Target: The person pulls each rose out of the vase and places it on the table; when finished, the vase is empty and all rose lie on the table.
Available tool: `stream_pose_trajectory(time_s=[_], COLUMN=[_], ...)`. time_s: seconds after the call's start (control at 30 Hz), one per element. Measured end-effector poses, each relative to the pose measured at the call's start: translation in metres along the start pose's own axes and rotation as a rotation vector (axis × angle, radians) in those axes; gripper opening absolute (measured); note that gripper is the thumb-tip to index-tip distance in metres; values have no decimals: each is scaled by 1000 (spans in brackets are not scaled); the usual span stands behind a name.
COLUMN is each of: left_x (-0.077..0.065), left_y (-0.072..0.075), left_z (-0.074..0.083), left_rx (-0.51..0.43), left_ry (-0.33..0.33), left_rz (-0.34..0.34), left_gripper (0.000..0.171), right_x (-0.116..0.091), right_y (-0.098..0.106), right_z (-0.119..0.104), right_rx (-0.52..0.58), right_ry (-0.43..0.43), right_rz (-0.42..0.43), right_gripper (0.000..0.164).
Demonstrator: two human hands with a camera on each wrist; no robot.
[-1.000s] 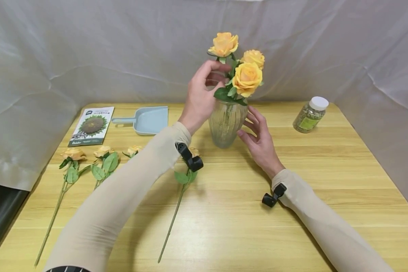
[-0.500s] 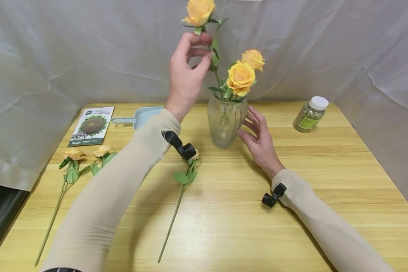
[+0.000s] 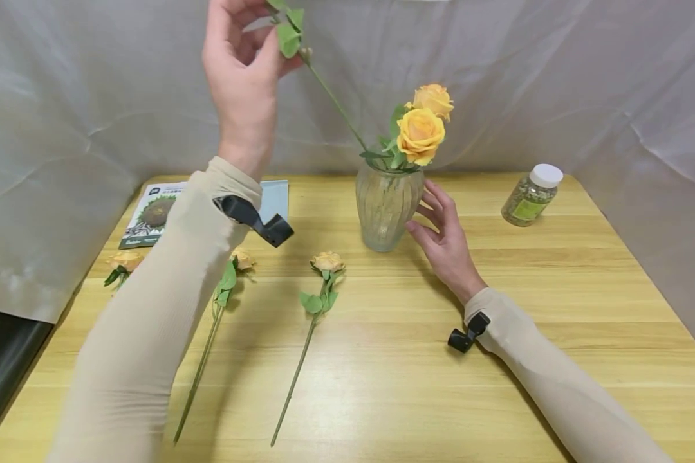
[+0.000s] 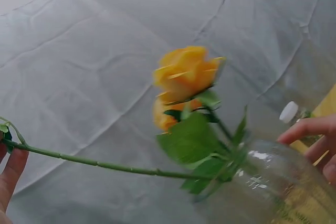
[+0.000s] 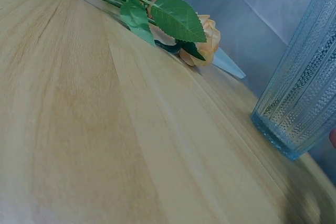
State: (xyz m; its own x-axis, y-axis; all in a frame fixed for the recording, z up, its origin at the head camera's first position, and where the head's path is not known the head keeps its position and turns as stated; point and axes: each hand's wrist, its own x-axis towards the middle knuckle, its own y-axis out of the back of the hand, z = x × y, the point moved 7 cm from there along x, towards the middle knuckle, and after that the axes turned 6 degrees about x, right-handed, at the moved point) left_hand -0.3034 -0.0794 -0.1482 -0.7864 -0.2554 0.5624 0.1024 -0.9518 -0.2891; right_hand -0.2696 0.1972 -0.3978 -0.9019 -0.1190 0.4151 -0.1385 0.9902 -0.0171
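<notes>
High on the left in the head view, my left hand [image 3: 244, 90] pinches a rose stem [image 3: 337, 103] near its leaves. The bloom is cut off by the top edge of the view. That stem slants down right to the mouth of a ribbed glass vase [image 3: 384, 212], its lower end at the rim. Two yellow roses [image 3: 421, 137] stand in the vase. My right hand [image 3: 448, 247] holds the vase's right side, fingers curved behind it and thumb in front. The left wrist view shows the long green stem [image 4: 110, 166] running from my fingertips to the vase.
More roses lie on the wooden table, one [image 3: 327, 262] in the middle and another [image 3: 243, 259] left of it; my left sleeve covers part of them. Behind are a sunflower seed packet [image 3: 150, 215] and a blue dustpan [image 3: 275, 199]. A white-capped jar [image 3: 529, 196] stands right.
My left hand has drawn one rose up and leftward out of the vase, leaving two blooms standing there. My right hand has stayed at the vase.
</notes>
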Motion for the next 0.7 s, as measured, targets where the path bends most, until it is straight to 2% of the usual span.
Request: stream_pose_trajectory(time_s=[0.2, 0.37, 0.43, 0.57, 0.7], left_x=[5, 9, 10, 5, -10], left_y=[21, 40, 48, 63, 78], left_z=[12, 19, 20, 9, -14], left_rx=[-59, -97, -116, -141, -111], left_ry=[31, 15, 31, 128, 237], left_rz=[48, 71, 76, 67, 16], left_gripper=[27, 32, 31, 33, 36], right_x=[-1, -1, -1, -1, -1], right_y=[2, 3, 4, 4, 5], right_z=[1, 1, 1, 0, 0], right_rx=[-19, -20, -21, -28, -31], right_ry=[-19, -20, -17, -17, -17], right_rz=[6, 6, 4, 3, 5], right_gripper=[79, 78, 77, 76, 75])
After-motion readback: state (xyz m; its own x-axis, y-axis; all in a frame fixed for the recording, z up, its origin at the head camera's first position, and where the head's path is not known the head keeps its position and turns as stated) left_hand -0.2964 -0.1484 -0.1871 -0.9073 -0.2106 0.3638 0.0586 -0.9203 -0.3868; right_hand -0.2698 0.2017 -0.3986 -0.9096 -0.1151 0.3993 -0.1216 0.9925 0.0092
